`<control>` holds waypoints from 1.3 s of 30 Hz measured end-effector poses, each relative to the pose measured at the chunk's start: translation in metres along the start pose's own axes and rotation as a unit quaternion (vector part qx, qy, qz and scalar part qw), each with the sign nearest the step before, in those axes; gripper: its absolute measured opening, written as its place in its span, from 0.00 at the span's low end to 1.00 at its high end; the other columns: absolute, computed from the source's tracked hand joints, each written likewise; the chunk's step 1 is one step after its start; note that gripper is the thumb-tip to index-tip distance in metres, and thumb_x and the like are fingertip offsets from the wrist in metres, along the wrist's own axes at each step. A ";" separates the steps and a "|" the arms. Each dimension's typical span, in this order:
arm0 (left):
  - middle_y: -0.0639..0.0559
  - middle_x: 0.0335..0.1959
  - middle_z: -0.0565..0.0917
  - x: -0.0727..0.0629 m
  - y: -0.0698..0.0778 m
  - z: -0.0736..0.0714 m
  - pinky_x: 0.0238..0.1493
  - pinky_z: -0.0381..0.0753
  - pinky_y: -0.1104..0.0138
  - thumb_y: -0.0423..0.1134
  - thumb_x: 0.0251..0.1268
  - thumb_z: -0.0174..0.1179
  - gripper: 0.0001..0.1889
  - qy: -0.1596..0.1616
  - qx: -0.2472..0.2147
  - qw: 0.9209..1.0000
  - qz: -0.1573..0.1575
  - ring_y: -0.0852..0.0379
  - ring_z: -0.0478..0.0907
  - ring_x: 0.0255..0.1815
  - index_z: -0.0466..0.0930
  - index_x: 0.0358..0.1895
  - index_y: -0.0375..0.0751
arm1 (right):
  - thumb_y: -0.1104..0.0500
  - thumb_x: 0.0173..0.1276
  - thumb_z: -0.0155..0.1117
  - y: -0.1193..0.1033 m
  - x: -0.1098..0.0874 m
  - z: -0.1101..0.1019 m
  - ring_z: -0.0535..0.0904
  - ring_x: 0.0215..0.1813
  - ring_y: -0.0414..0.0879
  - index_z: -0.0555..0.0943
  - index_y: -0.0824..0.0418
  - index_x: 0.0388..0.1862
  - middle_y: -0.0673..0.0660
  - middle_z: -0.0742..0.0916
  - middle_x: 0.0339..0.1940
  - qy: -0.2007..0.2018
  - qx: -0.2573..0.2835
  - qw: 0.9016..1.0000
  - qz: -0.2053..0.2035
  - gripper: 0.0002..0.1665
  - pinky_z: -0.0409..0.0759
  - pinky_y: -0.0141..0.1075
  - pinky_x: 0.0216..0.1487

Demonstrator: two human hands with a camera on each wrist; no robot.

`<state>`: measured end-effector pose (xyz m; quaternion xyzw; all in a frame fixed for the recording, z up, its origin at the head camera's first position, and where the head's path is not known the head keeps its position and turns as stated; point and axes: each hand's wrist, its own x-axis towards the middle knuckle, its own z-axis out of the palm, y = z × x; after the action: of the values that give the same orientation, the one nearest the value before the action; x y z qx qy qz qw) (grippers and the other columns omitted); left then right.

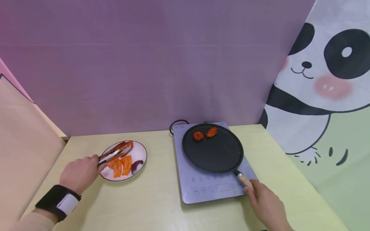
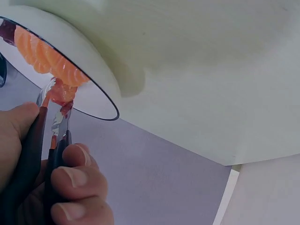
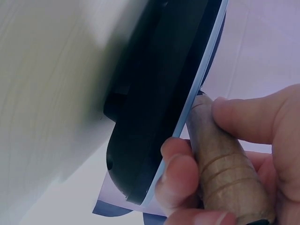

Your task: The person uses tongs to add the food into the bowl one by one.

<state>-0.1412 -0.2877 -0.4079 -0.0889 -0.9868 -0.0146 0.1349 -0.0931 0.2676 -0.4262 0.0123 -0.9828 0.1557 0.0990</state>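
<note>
My left hand [image 1: 82, 171] holds black-handled metal tongs [image 1: 118, 154] over a white dark-rimmed plate [image 1: 140, 150]. In the left wrist view, the serrated tips stand either side of a glossy reddish food piece [image 2: 62, 92] at the plate; I cannot tell whether they grip it. Orange salmon-like slices [image 1: 126, 165] and a dark purple tentacle piece [image 1: 136, 167] also lie on the plate. My right hand [image 1: 268, 203] grips the wooden handle [image 1: 244, 180] of a flat black frying pan [image 1: 215, 157]. Two red food pieces, one round [image 1: 198, 136], one ridged [image 1: 212, 132], sit toward the pan's far side.
The pan rests on a grey induction cooktop [image 1: 188, 192] with touch controls along its near side. A black cord [image 1: 178, 121] loops behind it. The pale wooden table [image 1: 144, 205] ends at a purple backdrop [image 1: 130, 80]; a panda-print sheet [image 1: 312, 96] hangs at the right.
</note>
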 end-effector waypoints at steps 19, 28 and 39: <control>0.52 0.10 0.65 0.005 0.009 0.003 0.08 0.65 0.57 0.49 0.56 0.68 0.23 0.006 0.028 1.000 0.007 0.55 0.64 0.07 0.68 0.20 0.36 | 0.51 0.67 0.62 -0.001 0.000 0.000 0.70 0.24 0.45 0.77 0.60 0.46 0.50 0.75 0.22 -0.002 0.001 1.000 -0.001 0.15 0.68 0.43 0.22; 0.51 0.11 0.67 0.002 0.008 0.007 0.08 0.66 0.56 0.49 0.57 0.67 0.23 0.010 0.021 1.000 0.002 0.53 0.66 0.08 0.68 0.21 0.35 | 0.51 0.67 0.62 -0.002 0.000 -0.002 0.70 0.24 0.45 0.77 0.60 0.46 0.50 0.75 0.22 -0.003 0.001 1.000 -0.001 0.15 0.67 0.43 0.22; 0.50 0.11 0.67 0.003 0.006 0.005 0.08 0.67 0.57 0.47 0.60 0.65 0.21 0.029 0.000 1.000 0.007 0.54 0.66 0.07 0.69 0.23 0.34 | 0.51 0.67 0.62 0.000 0.001 -0.001 0.70 0.23 0.45 0.77 0.60 0.45 0.50 0.75 0.22 -0.003 0.000 1.000 -0.002 0.14 0.67 0.43 0.22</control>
<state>-0.1446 -0.2808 -0.4115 -0.0950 -0.9819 -0.0165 0.1631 -0.0936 0.2675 -0.4249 0.0152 -0.9830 0.1557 0.0966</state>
